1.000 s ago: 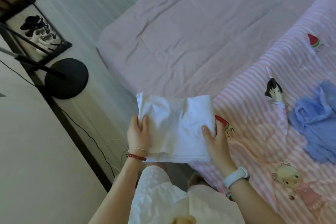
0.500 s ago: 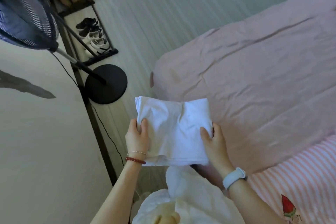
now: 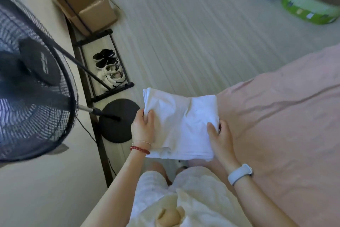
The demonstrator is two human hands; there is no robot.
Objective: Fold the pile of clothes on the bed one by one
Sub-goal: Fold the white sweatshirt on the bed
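White garment [image 3: 181, 125], folded to a compact rectangle, held in the air off the corner of the pink bed [image 3: 279, 116], my left hand [image 3: 142, 127] gripping one edge and my right hand [image 3: 220, 134] the other; folding looks done, next it needs a flat resting spot; fan [image 3: 31, 83] and shoe rack [image 3: 108, 68] stand along the wall.

A bed [image 3: 287, 116] with a wrinkled pink sheet fills the view toward four o'clock. Pale striped floor [image 3: 184, 33] carries a fan base [image 3: 119, 120] at nine o'clock, a cardboard box [image 3: 88, 4] and shoe rack [image 3: 106, 66] toward ten.
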